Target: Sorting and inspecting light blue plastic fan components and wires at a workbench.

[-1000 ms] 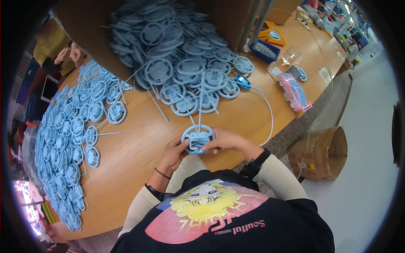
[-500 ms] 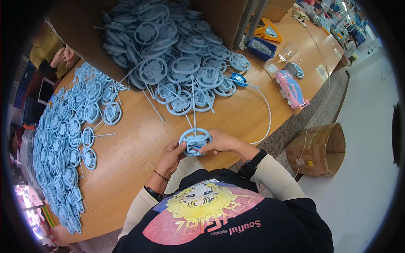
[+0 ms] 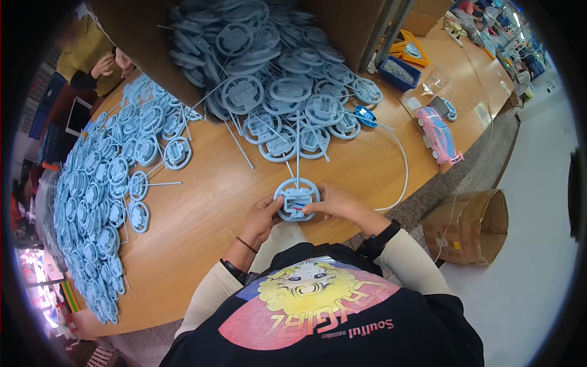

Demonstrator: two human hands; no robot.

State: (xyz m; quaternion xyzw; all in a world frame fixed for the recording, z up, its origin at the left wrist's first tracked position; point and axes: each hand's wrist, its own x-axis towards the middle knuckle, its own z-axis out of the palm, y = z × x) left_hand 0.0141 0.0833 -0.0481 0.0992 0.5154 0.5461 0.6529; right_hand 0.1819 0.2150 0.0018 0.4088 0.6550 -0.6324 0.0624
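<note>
Near the table's front edge I hold a light blue steering-wheel-shaped toy remote (image 3: 298, 192), its long thin antenna pointing away from me. My left hand (image 3: 264, 215) is closed on the left side of the rim, thumb on top. On the other side my right hand (image 3: 335, 203) grips the rim, its thumb or fingertips reaching to the open compartment in the middle. Something small with red and dark blue shows in that compartment, too small to name. Beyond lies a heap of similar remotes (image 3: 269, 101), spilling from a large cardboard box (image 3: 137, 43).
More blue remotes (image 3: 107, 189) cover the table's left side. To the right are a bright blue piece (image 3: 365, 116) with a white cable, a pink toy car (image 3: 438, 136) and a blue bin (image 3: 398, 73). A cardboard box (image 3: 466, 226) stands on the floor. Another person's hands (image 3: 110, 64) show far left.
The whole view has shifted, so things appear farther right. The remote's compartment faces up more plainly, and both hands still hold the rim.
</note>
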